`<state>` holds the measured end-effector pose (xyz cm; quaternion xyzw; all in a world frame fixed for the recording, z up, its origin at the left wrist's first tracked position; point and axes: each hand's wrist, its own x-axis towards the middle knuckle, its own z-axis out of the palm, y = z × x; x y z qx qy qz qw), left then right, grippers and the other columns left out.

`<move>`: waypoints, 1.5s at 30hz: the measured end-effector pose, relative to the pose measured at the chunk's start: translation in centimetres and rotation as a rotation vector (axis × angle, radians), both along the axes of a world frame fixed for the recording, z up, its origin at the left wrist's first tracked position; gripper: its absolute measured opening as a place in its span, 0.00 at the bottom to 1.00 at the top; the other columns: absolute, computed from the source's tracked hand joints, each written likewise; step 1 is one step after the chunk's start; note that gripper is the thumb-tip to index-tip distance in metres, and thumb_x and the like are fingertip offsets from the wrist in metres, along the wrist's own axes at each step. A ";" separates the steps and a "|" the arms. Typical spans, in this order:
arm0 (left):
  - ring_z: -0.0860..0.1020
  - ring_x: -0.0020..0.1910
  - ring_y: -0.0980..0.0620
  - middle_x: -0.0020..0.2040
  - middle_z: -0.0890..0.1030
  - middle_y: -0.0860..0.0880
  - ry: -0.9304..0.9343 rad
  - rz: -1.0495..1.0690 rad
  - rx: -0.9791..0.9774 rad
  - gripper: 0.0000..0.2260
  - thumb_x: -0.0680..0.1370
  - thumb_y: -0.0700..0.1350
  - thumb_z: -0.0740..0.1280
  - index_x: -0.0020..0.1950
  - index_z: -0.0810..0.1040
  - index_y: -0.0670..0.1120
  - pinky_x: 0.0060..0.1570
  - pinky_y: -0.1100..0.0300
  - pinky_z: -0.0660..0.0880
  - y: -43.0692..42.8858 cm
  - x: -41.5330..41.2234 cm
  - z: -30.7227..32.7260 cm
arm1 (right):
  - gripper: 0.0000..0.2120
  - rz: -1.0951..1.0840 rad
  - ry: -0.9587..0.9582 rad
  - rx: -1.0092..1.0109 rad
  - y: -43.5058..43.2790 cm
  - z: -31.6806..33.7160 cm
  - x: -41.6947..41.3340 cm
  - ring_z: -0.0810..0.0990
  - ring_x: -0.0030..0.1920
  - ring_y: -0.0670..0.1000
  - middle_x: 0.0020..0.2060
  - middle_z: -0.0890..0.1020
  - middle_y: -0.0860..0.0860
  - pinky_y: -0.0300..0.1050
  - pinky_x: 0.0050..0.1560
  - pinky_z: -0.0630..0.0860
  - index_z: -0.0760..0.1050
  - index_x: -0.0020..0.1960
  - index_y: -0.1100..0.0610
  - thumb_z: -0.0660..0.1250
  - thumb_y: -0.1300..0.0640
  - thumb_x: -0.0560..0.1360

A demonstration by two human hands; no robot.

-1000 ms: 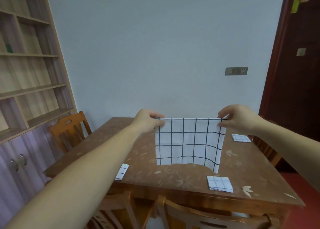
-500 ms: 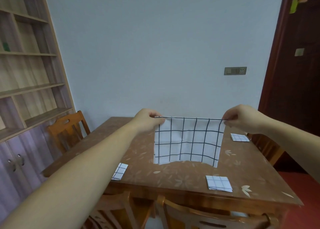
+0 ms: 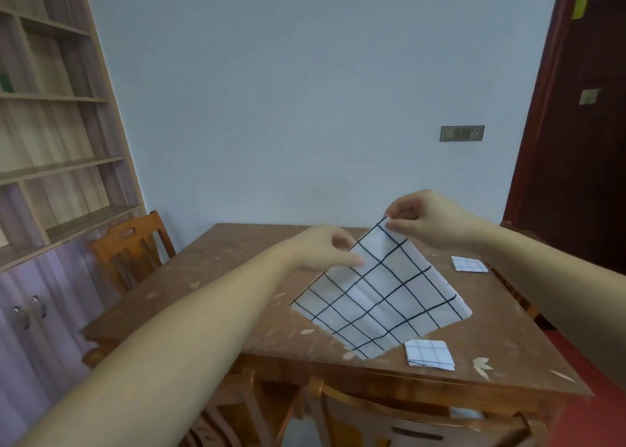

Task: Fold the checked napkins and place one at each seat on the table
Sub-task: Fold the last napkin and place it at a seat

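Closest to the person, low down below both hands, is the top of a wooden chair (image 3: 399, 412). It is pushed in at the near edge of the surface (image 3: 237, 277), which is brown with little pale leaf shapes on it.

A bit farther in, below the right hand, a small folded napkin (image 3: 429, 354) lies flat on the surface. It is white with thin dark lines.

Just beside it is the low corner of the open napkin (image 3: 382, 297). This one is a big white cloth with dark squares. It hangs between the two hands, tipped so that one corner points up. Most of it is lifted off the surface. Whether the low corner touches the surface cannot be told.

The left hand (image 3: 325, 250) has its fingers curled and pinches the left edge of the open napkin between thumb and finger. This hand looks a little blurry. The right hand (image 3: 426, 219) is higher and a bit farther away. Its thumb and fingers pinch the top corner of the cloth.

To the right of the right hand, another folded napkin (image 3: 469, 264) lies flat near the right edge of the surface.

Far to the left of the left hand, a second wooden chair (image 3: 132, 243) stands at the side of the surface. Behind it is a tall shelf (image 3: 54, 162) with cupboard doors (image 3: 30, 311) under it.

Past both hands is a pale blue wall. A switch plate (image 3: 462, 133) sits on it, above the right hand. A dark brown door (image 3: 582, 142) is far to the right.
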<state>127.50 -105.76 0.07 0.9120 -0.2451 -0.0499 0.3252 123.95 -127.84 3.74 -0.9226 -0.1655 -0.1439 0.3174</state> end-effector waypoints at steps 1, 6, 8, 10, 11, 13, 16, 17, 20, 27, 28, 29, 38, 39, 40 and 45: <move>0.75 0.37 0.62 0.37 0.78 0.58 -0.010 0.011 -0.089 0.08 0.74 0.54 0.73 0.44 0.81 0.50 0.41 0.68 0.69 -0.8 -0.3 0.2 | 0.02 0.019 -0.015 0.013 0.7 0.1 0.0 0.82 0.43 0.46 0.42 0.85 0.48 0.33 0.44 0.73 0.81 0.45 0.54 0.70 0.58 0.75; 0.67 0.34 0.53 0.34 0.70 0.48 -0.034 0.082 -0.319 0.19 0.72 0.54 0.72 0.41 0.78 0.36 0.37 0.58 0.64 -1.7 -0.1 0.2 | 0.05 0.046 0.056 0.049 1.0 -0.2 -0.2 0.77 0.31 0.37 0.34 0.83 0.45 0.29 0.35 0.71 0.82 0.42 0.53 0.73 0.52 0.73; 0.74 0.34 0.52 0.34 0.78 0.46 -0.007 0.110 -0.381 0.18 0.71 0.54 0.72 0.42 0.80 0.38 0.39 0.56 0.73 -1.3 0.1 0.1 | 0.08 0.023 0.190 -0.080 0.2 -0.8 -0.3 0.76 0.29 0.40 0.28 0.79 0.43 0.34 0.35 0.70 0.82 0.41 0.53 0.74 0.48 0.71; 0.81 0.39 0.50 0.40 0.85 0.45 0.025 0.124 -0.464 0.12 0.73 0.52 0.73 0.43 0.83 0.43 0.48 0.52 0.78 -0.8 0.4 0.0 | 0.10 -0.010 0.282 -0.198 -0.6 -1.2 -0.4 0.71 0.24 0.41 0.22 0.73 0.42 0.36 0.32 0.66 0.81 0.37 0.52 0.74 0.47 0.71; 0.81 0.40 0.50 0.40 0.85 0.46 0.033 0.132 -0.486 0.09 0.74 0.50 0.73 0.42 0.84 0.45 0.50 0.51 0.78 -0.4 0.6 -0.1 | 0.12 -0.023 0.302 -0.199 -0.9 -1.2 -0.4 0.67 0.22 0.42 0.20 0.69 0.43 0.38 0.30 0.63 0.79 0.34 0.53 0.74 0.48 0.72; 0.81 0.40 0.49 0.41 0.84 0.47 0.053 0.139 -0.503 0.10 0.73 0.51 0.73 0.41 0.84 0.45 0.53 0.48 0.78 0.5 0.9 -0.3 | 0.16 -0.048 0.301 -0.120 -1.6 -1.2 -0.3 0.61 0.22 0.44 0.20 0.63 0.43 0.41 0.30 0.60 0.75 0.31 0.55 0.73 0.49 0.73; 0.83 0.47 0.46 0.47 0.86 0.46 0.135 0.126 -0.577 0.09 0.74 0.49 0.73 0.47 0.85 0.44 0.58 0.46 0.78 1.1 0.9 -0.1 | 0.17 -0.046 0.270 -0.055 -1.9 -0.9 -0.3 0.60 0.24 0.45 0.24 0.63 0.46 0.42 0.31 0.58 0.76 0.35 0.61 0.74 0.49 0.72; 0.84 0.49 0.46 0.48 0.86 0.46 0.162 0.117 -0.615 0.06 0.75 0.46 0.73 0.49 0.85 0.45 0.57 0.49 0.79 1.0 0.8 0.0 | 0.17 -0.038 0.264 -0.047 -1.8 -0.8 -0.3 0.60 0.25 0.46 0.25 0.64 0.48 0.41 0.30 0.59 0.77 0.35 0.62 0.74 0.49 0.72; 0.84 0.52 0.44 0.49 0.86 0.45 0.151 0.105 -0.692 0.05 0.74 0.45 0.74 0.48 0.85 0.46 0.56 0.49 0.79 0.3 0.6 0.6 | 0.15 -0.003 0.255 -0.044 -1.6 -0.4 -0.2 0.62 0.29 0.48 0.29 0.67 0.52 0.40 0.31 0.61 0.81 0.40 0.62 0.74 0.49 0.73; 0.84 0.44 0.47 0.46 0.86 0.43 0.152 0.177 -0.854 0.05 0.76 0.43 0.72 0.48 0.84 0.42 0.47 0.53 0.82 0.7 0.8 0.7 | 0.08 -0.016 0.253 0.161 -2.9 -0.9 -0.1 0.71 0.25 0.42 0.23 0.72 0.45 0.37 0.33 0.73 0.83 0.38 0.59 0.75 0.55 0.72; 0.84 0.42 0.49 0.44 0.86 0.45 0.159 0.183 -0.876 0.04 0.76 0.42 0.72 0.48 0.84 0.43 0.44 0.56 0.82 0.8 0.8 0.6 | 0.06 -0.018 0.257 0.272 -3.1 -1.1 -0.1 0.74 0.25 0.40 0.24 0.75 0.45 0.33 0.32 0.75 0.84 0.43 0.61 0.74 0.58 0.72; 0.84 0.39 0.52 0.42 0.86 0.47 0.163 0.190 -0.891 0.03 0.76 0.41 0.72 0.47 0.84 0.43 0.40 0.59 0.81 0.9 0.9 0.5 | 0.05 -0.022 0.254 0.381 -3.2 -1.2 -0.1 0.76 0.26 0.39 0.28 0.79 0.47 0.31 0.32 0.76 0.84 0.46 0.62 0.74 0.60 0.73; 0.82 0.41 0.50 0.44 0.85 0.45 0.140 0.269 -0.948 0.02 0.74 0.40 0.73 0.46 0.83 0.43 0.46 0.57 0.80 0.1 1.8 -0.2 | 0.06 -0.038 0.185 0.704 -3.4 -1.5 1.1 0.79 0.34 0.39 0.38 0.82 0.46 0.33 0.37 0.75 0.83 0.50 0.57 0.73 0.57 0.73; 0.83 0.42 0.49 0.44 0.85 0.45 0.142 0.267 -0.951 0.02 0.74 0.40 0.74 0.46 0.83 0.43 0.47 0.56 0.80 0.0 1.9 -0.2 | 0.04 -0.037 0.187 0.729 -3.4 -1.4 1.1 0.79 0.34 0.39 0.38 0.83 0.46 0.32 0.36 0.74 0.84 0.47 0.56 0.73 0.57 0.74; 0.83 0.42 0.50 0.44 0.85 0.45 0.145 0.260 -0.952 0.02 0.74 0.40 0.74 0.46 0.83 0.43 0.47 0.56 0.80 0.0 1.9 -0.2 | 0.03 -0.033 0.190 0.752 -3.4 -1.4 1.1 0.79 0.35 0.40 0.39 0.83 0.47 0.32 0.35 0.74 0.84 0.46 0.55 0.73 0.57 0.74; 0.83 0.42 0.51 0.43 0.86 0.48 0.186 0.209 -0.956 0.02 0.75 0.42 0.73 0.45 0.85 0.46 0.51 0.54 0.80 -0.2 1.6 0.1 | 0.06 -0.023 0.199 0.775 -3.9 -1.2 0.9 0.81 0.43 0.48 0.45 0.84 0.52 0.35 0.40 0.77 0.83 0.51 0.59 0.70 0.60 0.76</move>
